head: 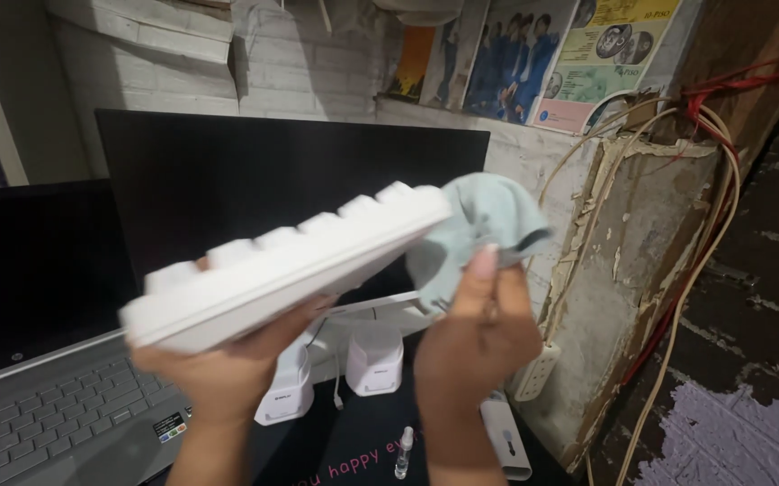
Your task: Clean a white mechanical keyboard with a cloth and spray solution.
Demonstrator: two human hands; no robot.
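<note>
White-painted brick wall with posters backs a dark counter. A black monitor stands on it beside an open grey laptop, with two small white speakers below. The left hand grips a white keyboard from underneath, tilted in the air. The right hand pinches a pale blue cloth against the keyboard's end.
</note>
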